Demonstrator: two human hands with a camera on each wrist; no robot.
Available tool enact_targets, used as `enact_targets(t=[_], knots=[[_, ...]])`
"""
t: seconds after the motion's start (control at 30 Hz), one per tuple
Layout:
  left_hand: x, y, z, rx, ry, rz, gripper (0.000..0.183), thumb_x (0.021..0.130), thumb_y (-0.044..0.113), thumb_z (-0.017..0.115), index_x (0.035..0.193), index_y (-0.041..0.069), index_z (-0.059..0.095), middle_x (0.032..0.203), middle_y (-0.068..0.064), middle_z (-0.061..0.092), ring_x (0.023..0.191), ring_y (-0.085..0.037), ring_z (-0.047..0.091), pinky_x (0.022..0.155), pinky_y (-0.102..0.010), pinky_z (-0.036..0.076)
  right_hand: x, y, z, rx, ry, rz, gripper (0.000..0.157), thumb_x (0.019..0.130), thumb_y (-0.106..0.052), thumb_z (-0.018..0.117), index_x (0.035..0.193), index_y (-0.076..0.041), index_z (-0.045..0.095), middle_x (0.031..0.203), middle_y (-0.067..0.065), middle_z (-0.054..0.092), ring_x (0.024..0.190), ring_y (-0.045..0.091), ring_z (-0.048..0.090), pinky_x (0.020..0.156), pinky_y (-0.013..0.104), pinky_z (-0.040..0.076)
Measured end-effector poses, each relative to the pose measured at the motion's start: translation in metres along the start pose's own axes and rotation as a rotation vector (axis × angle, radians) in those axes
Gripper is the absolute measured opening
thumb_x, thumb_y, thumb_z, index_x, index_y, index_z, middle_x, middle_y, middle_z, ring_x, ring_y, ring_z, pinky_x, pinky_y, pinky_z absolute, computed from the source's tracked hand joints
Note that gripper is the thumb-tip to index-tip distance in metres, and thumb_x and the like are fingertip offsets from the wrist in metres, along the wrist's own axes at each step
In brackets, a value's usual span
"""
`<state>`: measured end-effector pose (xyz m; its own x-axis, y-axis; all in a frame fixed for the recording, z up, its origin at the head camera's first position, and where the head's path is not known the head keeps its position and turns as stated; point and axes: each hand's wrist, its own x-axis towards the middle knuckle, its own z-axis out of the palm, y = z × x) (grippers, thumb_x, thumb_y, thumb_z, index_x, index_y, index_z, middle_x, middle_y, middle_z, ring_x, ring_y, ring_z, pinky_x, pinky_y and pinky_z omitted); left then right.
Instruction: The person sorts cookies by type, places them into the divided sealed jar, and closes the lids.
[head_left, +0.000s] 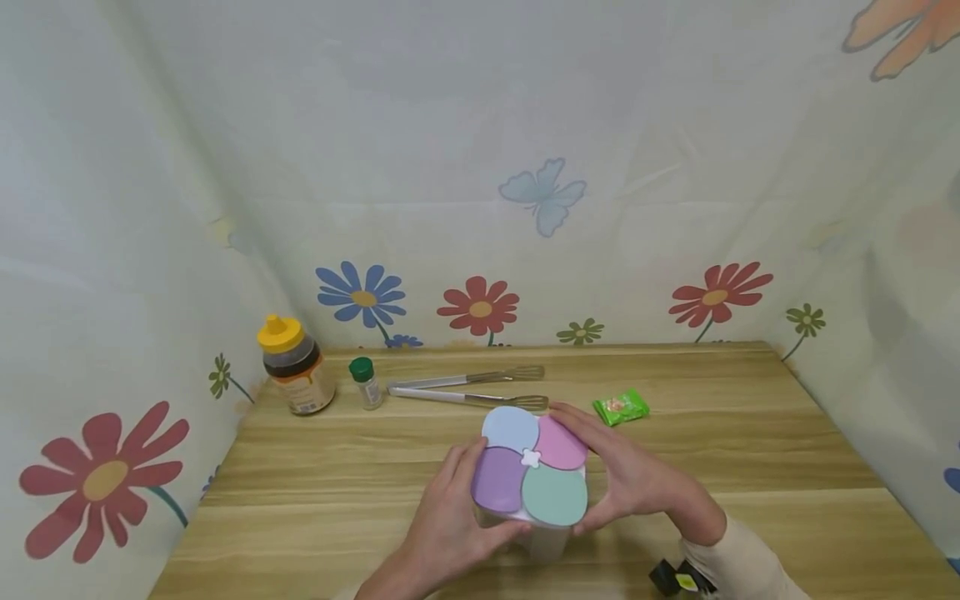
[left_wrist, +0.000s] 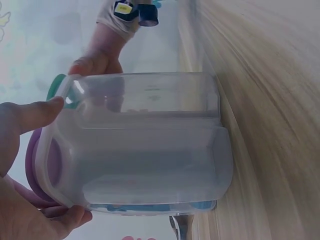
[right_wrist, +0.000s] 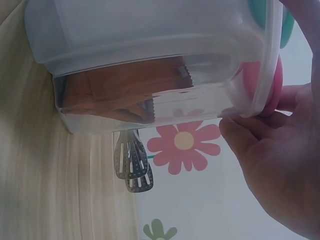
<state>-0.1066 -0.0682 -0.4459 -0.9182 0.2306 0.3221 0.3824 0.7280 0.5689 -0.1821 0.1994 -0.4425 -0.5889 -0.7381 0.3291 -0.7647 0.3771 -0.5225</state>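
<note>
A clear plastic storage container [left_wrist: 150, 155] stands upright on the table, its lid [head_left: 530, 457] bearing blue, pink, purple and green petal-shaped flaps, all lying flat. My left hand [head_left: 453, 517] grips the lid's rim at the purple and green side, thumb in front. From the other side my right hand [head_left: 630, 467] holds the rim by the pink and green flaps. Orange-brown packets [right_wrist: 125, 87] lie in the compartment under the pink flap. Something blue [left_wrist: 165, 205] shows low along another side. The other compartments are hazy through the plastic.
Behind the container lie metal tongs [head_left: 465, 388]. A small green-capped shaker [head_left: 366, 383] and a yellow-capped squeeze bottle [head_left: 296, 367] stand at the back left. A green packet [head_left: 621, 407] is to the right. Flowered cloth [head_left: 600, 208] surrounds the wooden table [head_left: 735, 417].
</note>
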Motion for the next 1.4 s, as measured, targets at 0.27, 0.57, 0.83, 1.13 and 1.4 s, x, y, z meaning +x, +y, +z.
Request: enact_targets(t=[0.27, 0.57, 0.83, 1.13, 1.4], knots=[[-0.0014, 0.0005, -0.0012, -0.005, -0.002, -0.001, 0.104, 0.065, 0.056, 0.084, 0.145, 0.007, 0.039, 0.13, -0.004, 0.05, 0.111, -0.018, 0.056, 0.091, -0.038, 0.055, 0.0022, 0.0005, -0.003, 0.024, -0.026, -0.024, 0.123, 0.061, -0.061, 0.085, 0.154, -0.01, 0.022, 0.161, 0.009, 0.021, 0.147, 0.033, 0.024, 0.111, 0.059, 0.034], [-0.003, 0.001, -0.0012, -0.004, 0.002, 0.012, 0.101, 0.066, 0.052, 0.085, 0.144, 0.006, 0.04, 0.129, -0.005, 0.051, 0.11, -0.018, 0.057, 0.09, -0.037, 0.056, 0.0013, 0.0005, -0.0063, 0.011, -0.059, -0.015, 0.125, 0.061, -0.059, 0.086, 0.154, -0.007, 0.021, 0.161, 0.012, 0.019, 0.147, 0.032, 0.023, 0.11, 0.057, 0.036], [-0.0038, 0.0005, -0.0006, -0.007, 0.008, 0.027, 0.1, 0.066, 0.051, 0.086, 0.143, 0.006, 0.041, 0.129, -0.005, 0.051, 0.111, -0.019, 0.058, 0.091, -0.037, 0.056, 0.0009, -0.0002, -0.0077, -0.002, -0.069, -0.007, 0.126, 0.06, -0.057, 0.087, 0.154, -0.005, 0.022, 0.162, 0.01, 0.019, 0.147, 0.03, 0.024, 0.11, 0.054, 0.039], [-0.0041, -0.0008, -0.0002, 0.003, 0.008, 0.022, 0.1, 0.067, 0.054, 0.084, 0.144, 0.006, 0.04, 0.13, -0.006, 0.05, 0.112, -0.019, 0.058, 0.091, -0.036, 0.056, 0.0018, 0.0013, -0.0068, 0.002, -0.068, -0.012, 0.125, 0.059, -0.056, 0.088, 0.155, -0.01, 0.022, 0.162, 0.01, 0.02, 0.147, 0.031, 0.024, 0.11, 0.056, 0.038], [-0.0041, -0.0019, 0.0, 0.015, 0.028, 0.035, 0.101, 0.066, 0.057, 0.083, 0.142, 0.006, 0.042, 0.13, -0.005, 0.05, 0.111, -0.017, 0.057, 0.091, -0.036, 0.056, 0.0028, 0.0027, -0.0069, 0.0, -0.069, -0.02, 0.125, 0.059, -0.057, 0.087, 0.155, -0.009, 0.022, 0.161, 0.011, 0.02, 0.147, 0.031, 0.025, 0.11, 0.054, 0.038]])
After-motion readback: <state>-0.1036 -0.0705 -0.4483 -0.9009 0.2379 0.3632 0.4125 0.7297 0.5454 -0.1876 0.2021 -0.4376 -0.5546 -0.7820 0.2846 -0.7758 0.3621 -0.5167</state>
